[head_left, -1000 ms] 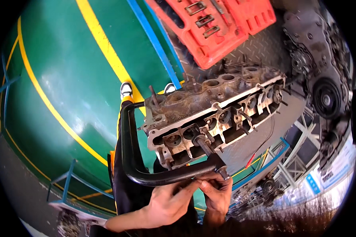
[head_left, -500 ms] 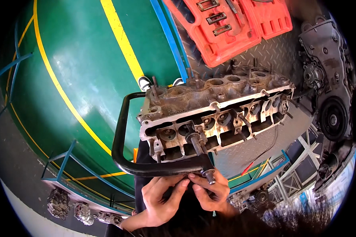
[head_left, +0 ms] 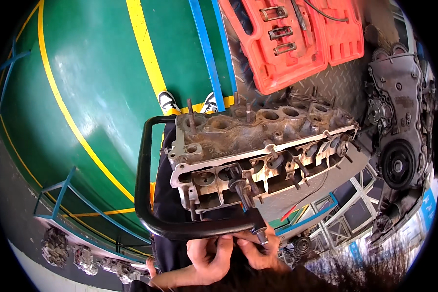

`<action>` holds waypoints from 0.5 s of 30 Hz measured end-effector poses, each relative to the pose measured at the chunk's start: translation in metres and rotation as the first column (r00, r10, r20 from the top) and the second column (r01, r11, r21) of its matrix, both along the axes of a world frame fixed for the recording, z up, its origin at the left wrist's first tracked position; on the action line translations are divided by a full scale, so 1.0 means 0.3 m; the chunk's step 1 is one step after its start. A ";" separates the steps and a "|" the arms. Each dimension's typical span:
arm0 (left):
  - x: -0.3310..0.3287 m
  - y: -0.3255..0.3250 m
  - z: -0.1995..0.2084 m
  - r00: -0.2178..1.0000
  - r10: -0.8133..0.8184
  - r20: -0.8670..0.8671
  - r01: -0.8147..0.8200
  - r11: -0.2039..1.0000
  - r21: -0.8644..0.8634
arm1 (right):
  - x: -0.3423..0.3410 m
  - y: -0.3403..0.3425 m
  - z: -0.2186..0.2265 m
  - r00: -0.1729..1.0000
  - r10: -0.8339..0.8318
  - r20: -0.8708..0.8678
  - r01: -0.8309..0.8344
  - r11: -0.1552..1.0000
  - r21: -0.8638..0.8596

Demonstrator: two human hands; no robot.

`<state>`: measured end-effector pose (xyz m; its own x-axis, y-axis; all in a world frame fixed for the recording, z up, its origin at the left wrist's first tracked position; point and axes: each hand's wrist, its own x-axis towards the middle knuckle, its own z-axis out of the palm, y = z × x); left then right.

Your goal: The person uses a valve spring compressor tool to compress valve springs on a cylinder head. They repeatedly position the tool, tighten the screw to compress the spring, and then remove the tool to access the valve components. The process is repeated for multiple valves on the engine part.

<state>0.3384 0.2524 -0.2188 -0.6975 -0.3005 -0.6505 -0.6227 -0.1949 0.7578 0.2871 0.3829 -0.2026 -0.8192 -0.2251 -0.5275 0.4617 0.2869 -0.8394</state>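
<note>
A greasy cylinder head [head_left: 219,146] lies across the bench, its row of open chambers and several studs showing. A black C-shaped valve spring compressor [head_left: 143,170] reaches around its left end, with its threaded screw [head_left: 242,194] pointing into one chamber. Below the clamp's lower arm, my left hand [head_left: 210,260] is closed, with thumb and fingers drawn together. Close beside it, my right hand [head_left: 259,253] is also closed, near the screw's end, its fingers partly behind the clamp. Whatever small thing the fingers hold is hidden.
Beyond the head sits an open red tool case [head_left: 297,63] with metal adapters. An engine block with a black pulley [head_left: 398,166] stands at the right. A small red-tipped tool [head_left: 288,213] lies past the head. Blue rails [head_left: 207,53] and green floor [head_left: 92,73] are at left.
The view has shifted, so the case and shoes show lower. Both hands stay pinched beneath the clamp, which remains on the cylinder head.
</note>
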 end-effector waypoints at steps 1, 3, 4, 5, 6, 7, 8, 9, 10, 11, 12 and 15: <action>-0.008 -0.005 -0.001 0.998 -0.055 -0.026 0.053 0.997 -0.056 | 0.000 0.003 -0.011 1.000 0.009 -0.030 -0.010 0.999 -0.030; -0.021 0.012 0.006 0.993 -0.114 -0.043 0.106 0.983 -0.147 | -0.032 0.029 -0.017 0.999 0.045 -0.019 -0.046 0.998 -0.042; -0.048 0.005 0.022 0.988 -0.154 -0.009 0.150 0.969 -0.194 | -0.039 0.053 -0.022 0.998 0.069 -0.008 -0.069 0.997 -0.031; -0.078 0.001 0.037 0.980 -0.198 0.025 0.199 0.951 -0.238 | -0.061 0.073 -0.028 0.996 0.087 0.001 -0.086 0.996 -0.019; -0.108 -0.003 0.052 0.969 -0.240 0.064 0.248 0.927 -0.282 | -0.108 0.093 -0.003 0.985 0.107 0.139 -0.111 0.993 0.026; -0.143 0.006 0.061 0.963 -0.253 0.092 0.269 0.887 -0.375 | -0.126 0.093 0.025 0.959 0.025 0.283 -0.044 0.997 0.061; -0.122 0.028 0.037 0.977 -0.205 0.060 0.211 0.878 -0.430 | -0.136 0.095 0.044 0.906 -0.059 0.419 0.016 0.994 0.105; -0.101 0.049 0.011 0.987 -0.159 0.026 0.152 0.862 -0.484 | -0.156 0.091 0.047 0.878 -0.049 0.476 0.018 0.997 0.069; -0.092 0.056 -0.011 0.987 -0.158 0.018 0.145 0.848 -0.509 | -0.186 0.081 0.038 0.848 -0.039 0.529 0.023 0.999 0.035; -0.093 0.057 -0.028 0.988 -0.157 0.010 0.138 0.834 -0.535 | -0.210 0.075 0.025 0.814 -0.025 0.580 0.030 1.000 0.001; -0.102 0.057 -0.039 0.988 -0.155 0.002 0.129 0.818 -0.561 | -0.224 0.077 0.010 0.833 0.040 0.552 -0.035 0.999 -0.020; -0.163 0.056 -0.047 0.990 -0.134 0.036 0.132 0.819 -0.558 | -0.255 0.073 -0.023 0.857 0.188 0.480 -0.186 0.981 -0.052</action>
<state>0.2895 0.2694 -0.2328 -0.7597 -0.5153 -0.3967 -0.6080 0.3466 0.7142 0.2104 0.4047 -0.2094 -0.4064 -0.3513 -0.8434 0.7459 0.4055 -0.5284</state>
